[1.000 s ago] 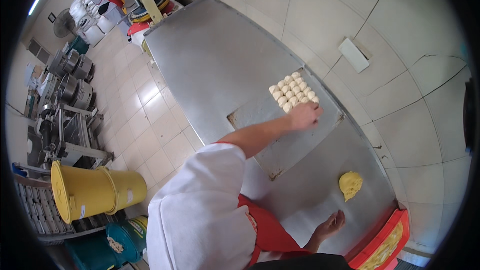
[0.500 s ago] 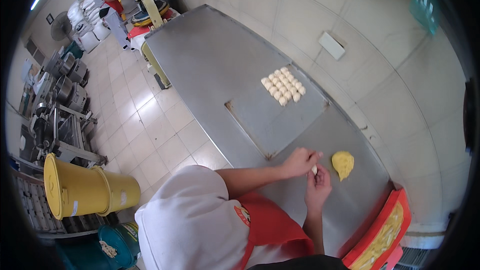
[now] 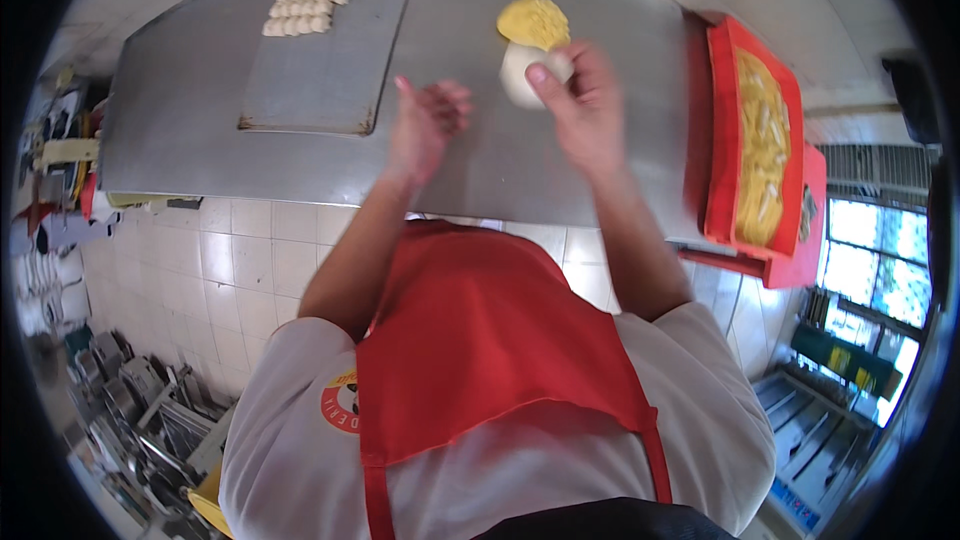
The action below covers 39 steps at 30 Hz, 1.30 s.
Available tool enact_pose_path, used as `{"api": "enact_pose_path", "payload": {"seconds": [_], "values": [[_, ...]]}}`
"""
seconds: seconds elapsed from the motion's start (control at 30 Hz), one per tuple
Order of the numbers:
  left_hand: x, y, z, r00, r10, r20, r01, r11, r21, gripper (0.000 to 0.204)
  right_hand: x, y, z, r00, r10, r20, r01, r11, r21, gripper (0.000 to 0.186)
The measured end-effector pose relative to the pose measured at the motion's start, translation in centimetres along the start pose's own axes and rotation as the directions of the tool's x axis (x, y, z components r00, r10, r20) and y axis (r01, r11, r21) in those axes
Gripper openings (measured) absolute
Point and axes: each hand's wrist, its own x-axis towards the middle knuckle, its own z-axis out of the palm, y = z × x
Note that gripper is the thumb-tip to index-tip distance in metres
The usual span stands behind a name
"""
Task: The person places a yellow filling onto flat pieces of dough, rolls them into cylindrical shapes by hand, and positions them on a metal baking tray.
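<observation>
My right hand (image 3: 585, 105) pinches a flat, pale dough disc (image 3: 520, 78) between thumb and fingers. The disc hangs over the near edge of a soft yellow mound (image 3: 533, 20), probably filling, on the metal table (image 3: 480, 160). Whether the two touch I cannot tell. To the left, my left hand (image 3: 428, 125) is raised over the table with nothing in it, its thumb up and its slightly blurred fingers loosely curled. Beyond it lies a flat metal tray (image 3: 310, 90) bearing rows of small pale dough balls (image 3: 310, 2).
A red crate (image 3: 722, 140) at the table's right end holds a yellow powdery or crumbly layer with pale elongated pieces (image 3: 765, 130). Under it is another red support (image 3: 795, 265). Machines (image 3: 150, 395) stand across the tiled floor at the lower left.
The view has swung toward the right end of the table. My hands, together round a small piece of dough before, are now apart. The right one holds a dough disc near the yellow mound.
</observation>
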Motion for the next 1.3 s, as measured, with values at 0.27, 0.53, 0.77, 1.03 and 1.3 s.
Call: {"api": "enact_pose_path", "payload": {"seconds": [0.27, 0.53, 0.77, 1.03, 1.3], "values": [[-0.1, -4.7, -5.2, 0.807, 0.418, 0.416, -0.536, 0.224, 0.814, 0.028, -8.8, 15.5, 1.2, 0.983, -0.033, 0.179, 0.170, 0.528, -0.832, 0.041], [1.5, -6.3, -5.1, 0.660, 0.086, 0.746, -0.651, -0.429, 0.626, 0.045, -7.7, 14.6, 2.6, 0.981, 0.073, 0.179, 0.161, 0.203, -0.966, 0.061], [1.3, -3.9, -7.3, 0.681, -0.082, 0.727, -0.672, -0.465, 0.577, 0.051, -9.6, 15.5, 0.9, 0.941, 0.240, 0.240, 0.243, 0.015, -0.970, 0.061], [0.0, -2.9, -7.6, 0.745, -0.175, 0.644, -0.633, -0.490, 0.600, 0.055, -3.1, 18.1, -5.0, 0.950, 0.231, 0.212, 0.073, 0.493, -0.867, 0.042], [0.3, -3.3, -7.5, 0.792, -0.107, 0.602, -0.570, -0.485, 0.664, 0.057, 12.8, 21.5, -10.8, 0.997, -0.061, -0.041, -0.012, 0.408, -0.913, 0.051]]}}
